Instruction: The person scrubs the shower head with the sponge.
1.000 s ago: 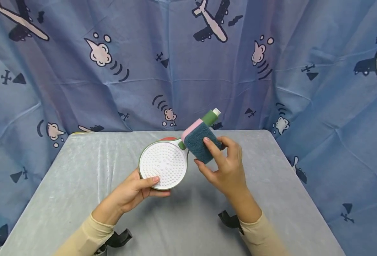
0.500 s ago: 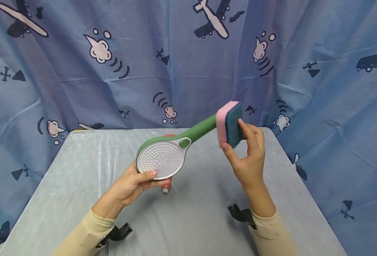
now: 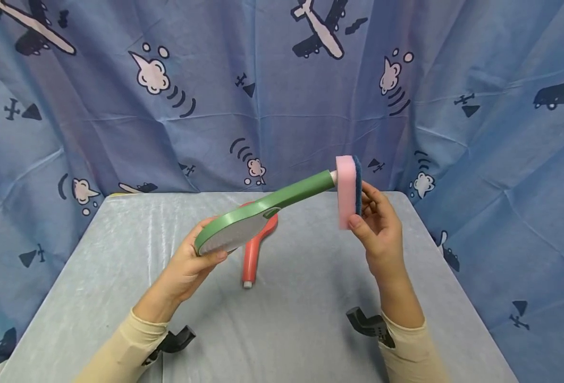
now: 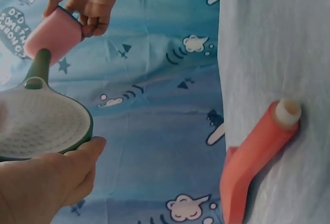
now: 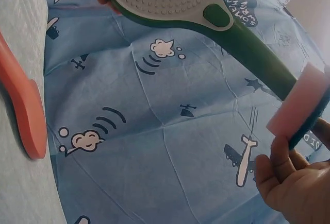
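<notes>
"What is my left hand on?"
"Your left hand [image 3: 186, 274] grips the green shower head [image 3: 282, 198] by its round end, thumb along the lower edge of the spray face. It is held up above the table [image 3: 301, 319], tilted, with its handle rising toward your right."

"And my right?"
"Your right hand [image 3: 386, 239] pinches the sponge [image 3: 346, 191] near its lower end, thumb on the pink edge and fingers at the blue scouring side. The sponge stands upright in the air, its pink face at the white tip of the green handle; they look to be touching."

"What lies on the surface?"
"A red handled piece [image 3: 250, 260], under and behind the green shower head, which hides part of its wider end. Its pale tip points toward you. The table wears a light grey cloth with soft creases."

"And the room around me?"
"A blue curtain [image 3: 215, 69] hangs beyond the table and along both sides, printed with planes, clouds and small dark shapes. Your left wrist view also catches white lettering on it. You have cream sleeves [image 3: 119, 348] on, with a black mount [image 3: 178, 339] at each wrist."
</notes>
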`<state>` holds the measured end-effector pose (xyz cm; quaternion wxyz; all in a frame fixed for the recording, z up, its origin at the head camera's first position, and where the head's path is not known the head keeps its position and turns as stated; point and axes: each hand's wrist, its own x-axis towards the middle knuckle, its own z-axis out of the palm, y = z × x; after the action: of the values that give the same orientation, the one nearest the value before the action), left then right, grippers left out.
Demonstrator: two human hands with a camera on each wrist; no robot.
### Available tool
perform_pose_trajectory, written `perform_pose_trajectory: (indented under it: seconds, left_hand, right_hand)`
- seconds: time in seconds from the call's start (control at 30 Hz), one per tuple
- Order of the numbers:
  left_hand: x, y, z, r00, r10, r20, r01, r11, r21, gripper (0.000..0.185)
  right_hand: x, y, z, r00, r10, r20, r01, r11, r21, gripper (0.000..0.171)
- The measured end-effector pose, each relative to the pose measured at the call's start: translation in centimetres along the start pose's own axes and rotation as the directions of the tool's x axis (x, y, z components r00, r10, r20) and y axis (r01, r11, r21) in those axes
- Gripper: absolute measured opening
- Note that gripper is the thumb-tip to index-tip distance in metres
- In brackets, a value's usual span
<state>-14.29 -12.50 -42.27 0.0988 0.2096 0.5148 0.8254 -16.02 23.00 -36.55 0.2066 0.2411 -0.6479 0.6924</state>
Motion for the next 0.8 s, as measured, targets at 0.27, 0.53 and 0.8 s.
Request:
perform_pose_trajectory:
  seconds: [0.27, 0.53, 0.8]
  left_hand:
    - [0.4, -0.5, -0.9, 0.980, 0.151, 0.130, -0.152, 0.988, 0.001, 0.085]
    - [0.6, -0.8, -0.8, 0.993, 0.064, 0.098, -0.045, 0.982, -0.184, 0.047]
    - [0.7, -0.8, -1.5, 0.926, -0.075, 0.370, 0.186, 0.944, -0.274, 0.056]
  right_hand:
    - [0.3, 0.2, -0.5, 0.999, 0.007, 0.040, -0.010, 0.997, 0.078, 0.053]
    - [0.2, 0.4, -0.7, 0.991, -0.080, 0.110, 0.065, 0.990, 0.128, 0.056]
    - [0.4, 0.3, -0.4, 0.980, -0.154, 0.122, 0.131, 0.976, 0.173, 0.061]
